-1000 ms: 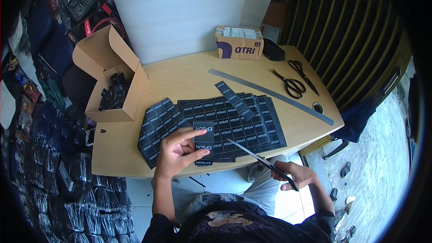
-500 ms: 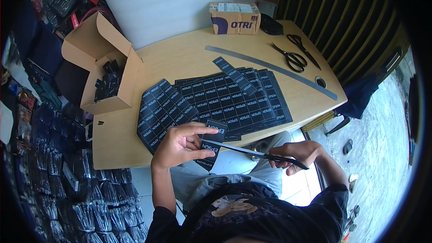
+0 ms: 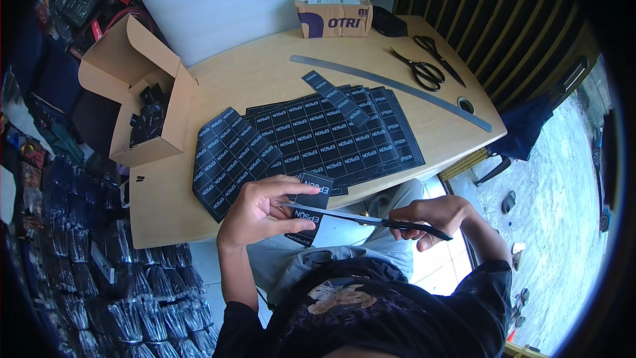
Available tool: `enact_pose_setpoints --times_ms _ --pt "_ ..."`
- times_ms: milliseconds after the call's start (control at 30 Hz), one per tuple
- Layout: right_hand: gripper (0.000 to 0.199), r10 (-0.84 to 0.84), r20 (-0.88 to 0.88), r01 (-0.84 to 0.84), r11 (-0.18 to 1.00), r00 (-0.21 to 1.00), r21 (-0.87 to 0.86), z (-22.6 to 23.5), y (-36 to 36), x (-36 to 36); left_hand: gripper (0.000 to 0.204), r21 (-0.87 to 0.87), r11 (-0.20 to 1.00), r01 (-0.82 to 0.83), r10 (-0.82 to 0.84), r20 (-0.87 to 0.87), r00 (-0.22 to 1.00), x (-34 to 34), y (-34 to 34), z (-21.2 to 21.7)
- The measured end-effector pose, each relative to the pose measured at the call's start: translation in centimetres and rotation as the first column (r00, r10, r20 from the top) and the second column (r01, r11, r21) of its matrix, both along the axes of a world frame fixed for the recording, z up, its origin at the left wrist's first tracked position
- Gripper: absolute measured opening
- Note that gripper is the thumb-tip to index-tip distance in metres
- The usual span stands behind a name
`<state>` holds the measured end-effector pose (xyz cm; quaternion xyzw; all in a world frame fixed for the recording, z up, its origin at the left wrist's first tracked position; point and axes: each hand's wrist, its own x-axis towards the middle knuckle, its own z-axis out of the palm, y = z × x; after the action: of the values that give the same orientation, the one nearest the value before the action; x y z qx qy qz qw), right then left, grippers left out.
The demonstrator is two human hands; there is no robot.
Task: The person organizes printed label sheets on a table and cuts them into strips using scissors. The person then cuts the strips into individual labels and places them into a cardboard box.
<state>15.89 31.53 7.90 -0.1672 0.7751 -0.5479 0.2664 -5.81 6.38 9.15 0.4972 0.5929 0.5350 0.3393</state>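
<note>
Just off the table's near edge, my left hand (image 3: pixel 255 215) pinches a short strip of black printed labels (image 3: pixel 320 183) between its thumb and fingers. My right hand (image 3: pixel 430 220) is closed around the black handles of a pair of long scissors (image 3: pixel 368 219). Their blades lie across the strip between two labels, with the tip near my left fingers. Whether the blades are fully closed is hard to see. Behind my hands, a stack of black label sheets (image 3: pixel 311 134) covers the table, with a narrow label strip (image 3: pixel 336 97) on top and another sheet (image 3: pixel 228 159) slanted at its left.
An open cardboard box (image 3: pixel 149 149) holding small black pieces stands on the table's left. A taped parcel (image 3: pixel 333 16) sits at the back. A steel ruler (image 3: pixel 391 91), black scissors (image 3: pixel 427 74), a second cutting tool (image 3: pixel 440 59) and a tape roll (image 3: pixel 466 104) lie at right.
The scissors have moved left and further across the strip, their tip now reaching my left fingers. My left hand keeps its pinch. The whole view has shifted slightly.
</note>
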Motion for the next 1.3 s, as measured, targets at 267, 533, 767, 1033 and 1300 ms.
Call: enact_pose_setpoints --times_ms 267,533,767,1033,1300 --pt "0.073 -0.006 -0.006 0.006 1.000 1.000 -0.009 -0.01 -0.06 0.09 0.047 -0.012 1.000 0.000 0.000 -0.005 1.000 0.37 0.15 0.20" --pt "0.071 0.001 -0.036 -0.002 1.000 0.999 -0.023 -0.01 -0.23 0.15 0.047 0.000 1.000 -0.011 0.011 0.004 1.000 0.50 0.09 -0.03" --pt "0.067 0.003 -0.027 -0.004 1.000 1.000 -0.021 -0.16 -0.24 0.17 0.047 -0.011 1.000 -0.016 0.015 -0.002 1.000 0.67 0.14 0.03" --pt "0.067 0.007 -0.012 -0.008 1.000 1.000 -0.023 -0.22 -0.20 0.13 0.046 -0.011 1.000 -0.021 0.021 0.004 1.000 0.82 0.31 0.04" --pt "0.068 0.007 -0.065 -0.009 0.999 0.998 -0.036 -0.38 -0.23 0.05 0.046 -0.003 1.000 -0.017 0.017 0.033 0.999 0.82 0.34 -0.06"
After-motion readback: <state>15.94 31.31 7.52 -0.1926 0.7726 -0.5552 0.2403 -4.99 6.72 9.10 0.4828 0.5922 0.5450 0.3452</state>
